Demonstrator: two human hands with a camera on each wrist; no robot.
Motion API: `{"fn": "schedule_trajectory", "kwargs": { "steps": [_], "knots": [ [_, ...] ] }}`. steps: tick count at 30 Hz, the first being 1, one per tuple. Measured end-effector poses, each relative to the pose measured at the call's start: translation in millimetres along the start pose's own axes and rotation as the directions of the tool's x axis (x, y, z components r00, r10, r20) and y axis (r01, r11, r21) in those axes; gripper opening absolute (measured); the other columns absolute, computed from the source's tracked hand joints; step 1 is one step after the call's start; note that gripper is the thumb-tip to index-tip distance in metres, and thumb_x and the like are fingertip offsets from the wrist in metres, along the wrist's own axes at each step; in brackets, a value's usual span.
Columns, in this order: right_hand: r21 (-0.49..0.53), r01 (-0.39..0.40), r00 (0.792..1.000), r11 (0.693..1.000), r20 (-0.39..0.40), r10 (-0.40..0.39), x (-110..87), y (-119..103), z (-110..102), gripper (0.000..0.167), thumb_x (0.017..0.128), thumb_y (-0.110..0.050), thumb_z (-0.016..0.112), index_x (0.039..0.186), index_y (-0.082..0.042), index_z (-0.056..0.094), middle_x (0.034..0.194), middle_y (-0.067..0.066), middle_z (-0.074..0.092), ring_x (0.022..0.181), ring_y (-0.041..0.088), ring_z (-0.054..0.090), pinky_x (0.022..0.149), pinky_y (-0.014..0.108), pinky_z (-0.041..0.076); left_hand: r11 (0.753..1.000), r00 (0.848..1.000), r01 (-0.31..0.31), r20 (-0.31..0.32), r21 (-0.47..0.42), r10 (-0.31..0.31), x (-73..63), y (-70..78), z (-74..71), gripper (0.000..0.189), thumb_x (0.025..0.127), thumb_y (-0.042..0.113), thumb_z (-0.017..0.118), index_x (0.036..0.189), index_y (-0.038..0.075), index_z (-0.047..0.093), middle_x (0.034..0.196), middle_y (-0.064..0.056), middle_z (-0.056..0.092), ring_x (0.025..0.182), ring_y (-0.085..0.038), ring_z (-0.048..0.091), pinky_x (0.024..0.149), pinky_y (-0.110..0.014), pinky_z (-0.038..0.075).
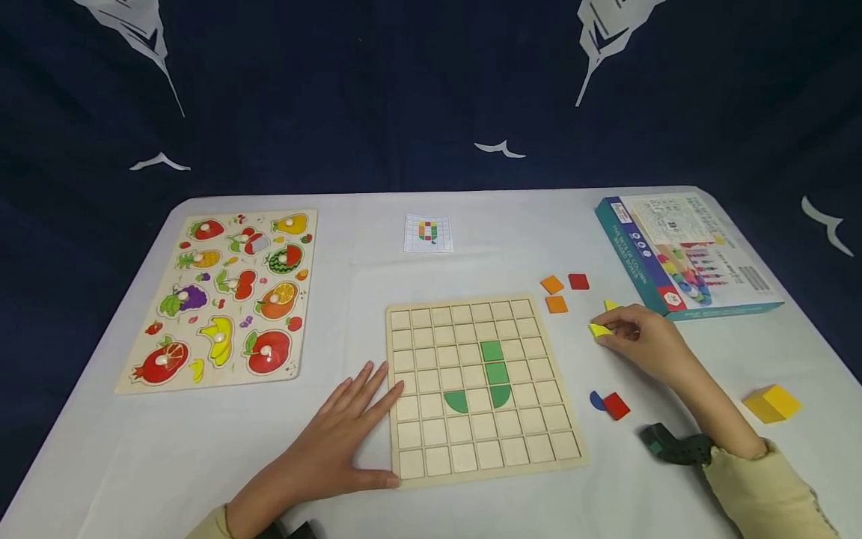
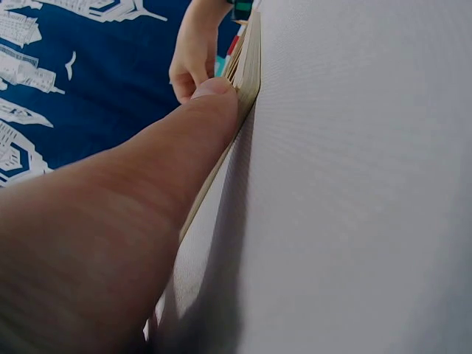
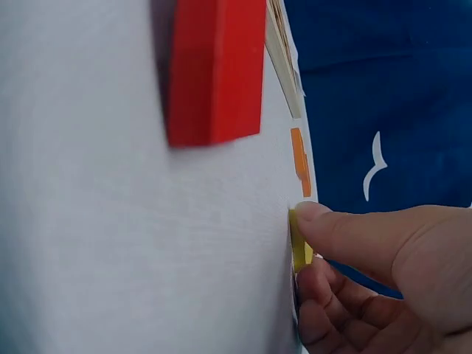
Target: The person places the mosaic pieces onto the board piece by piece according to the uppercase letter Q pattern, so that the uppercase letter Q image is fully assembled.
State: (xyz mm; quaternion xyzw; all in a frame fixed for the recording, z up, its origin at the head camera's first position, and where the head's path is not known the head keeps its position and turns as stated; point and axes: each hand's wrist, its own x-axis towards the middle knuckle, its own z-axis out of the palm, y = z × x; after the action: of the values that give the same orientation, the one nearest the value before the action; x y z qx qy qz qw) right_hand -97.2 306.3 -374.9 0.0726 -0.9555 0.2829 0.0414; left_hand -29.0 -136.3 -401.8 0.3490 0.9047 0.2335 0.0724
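Observation:
My left hand (image 1: 333, 438) lies spread at the left edge of a wooden grid board (image 1: 441, 455), fingers straight and thumb at its lower left corner. Green pieces sit in the grid: squares (image 1: 497, 372) in a column above a rounded piece (image 1: 500, 396), and another rounded piece (image 1: 456, 401) to the left. To the right of the board, my right hand (image 1: 640, 340) pinches a small yellow block (image 3: 298, 240) between thumb and fingers, low over the white table. Behind that hand another yellow piece (image 1: 610, 305) shows in part.
Two orange blocks (image 1: 556, 304) and a red block (image 1: 578, 281) lie beyond the board's right corner. Nearer are a red block (image 1: 616, 406), a blue piece (image 1: 597, 400) and a larger yellow block (image 1: 771, 403). A pattern card (image 1: 429, 234), fruit puzzle (image 1: 232, 320) and box (image 1: 700, 254) surround them.

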Motion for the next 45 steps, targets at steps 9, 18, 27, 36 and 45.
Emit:
{"fn": "schedule_trajectory", "kwargs": {
  "steps": [9,18,27,36,45],
  "knots": [
    [-0.006,-0.007,0.999,1.000,0.032,0.008,2.1,-14,-9,0.017,0.077,-0.001,0.074,0.090,-0.002,0.063,0.074,0.003,0.057,0.070,0.023,0.051,0.058,0.019,0.043,1.000,1.000,0.000,-0.004,0.006,0.000,0.0,0.8,-0.8,0.106,0.070,0.070,0.062,0.151,0.017,0.019,0.156,-0.003,0.001,0.140,-0.023,-0.004,0.109,-0.035,-0.003],
    [0.183,0.079,0.994,0.980,0.057,-0.091,21.9,-52,-3,0.010,0.084,-0.001,0.069,0.093,-0.001,0.066,0.085,0.008,0.064,0.073,0.023,0.058,0.066,0.014,0.048,1.000,1.000,0.002,-0.007,-0.009,-0.002,-0.2,0.9,-0.4,0.106,0.070,0.069,0.064,0.151,0.017,0.019,0.156,-0.003,0.001,0.140,-0.023,-0.004,0.109,-0.034,-0.003],
    [0.463,0.032,0.965,0.886,0.216,-0.147,54.2,-89,38,0.008,0.087,-0.001,0.064,0.093,0.003,0.065,0.084,0.010,0.060,0.071,0.023,0.059,0.063,0.026,0.052,1.000,1.000,-0.003,-0.006,-0.021,0.003,-0.7,1.5,-1.2,0.105,0.070,0.068,0.064,0.151,0.017,0.020,0.156,-0.003,0.002,0.140,-0.024,-0.004,0.109,-0.035,-0.002],
    [0.399,0.055,0.951,0.915,0.259,-0.170,64.7,-98,60,0.005,0.084,0.001,0.066,0.087,-0.002,0.068,0.076,0.004,0.061,0.069,0.019,0.057,0.063,0.024,0.050,1.000,1.000,-0.009,-0.013,-0.018,0.008,-0.4,1.5,-1.1,0.105,0.070,0.068,0.064,0.151,0.016,0.020,0.156,-0.004,0.002,0.140,-0.024,-0.004,0.109,-0.036,-0.002],
    [0.227,0.171,0.940,0.959,0.253,-0.228,61.9,-102,61,0.007,0.084,-0.003,0.067,0.084,-0.010,0.067,0.072,-0.004,0.059,0.068,0.014,0.055,0.064,0.029,0.047,1.000,1.000,-0.010,-0.017,-0.015,0.010,-0.5,1.3,-0.5,0.105,0.070,0.068,0.064,0.151,0.017,0.020,0.156,-0.004,0.002,0.140,-0.024,-0.004,0.109,-0.036,-0.002]
  ]
}}
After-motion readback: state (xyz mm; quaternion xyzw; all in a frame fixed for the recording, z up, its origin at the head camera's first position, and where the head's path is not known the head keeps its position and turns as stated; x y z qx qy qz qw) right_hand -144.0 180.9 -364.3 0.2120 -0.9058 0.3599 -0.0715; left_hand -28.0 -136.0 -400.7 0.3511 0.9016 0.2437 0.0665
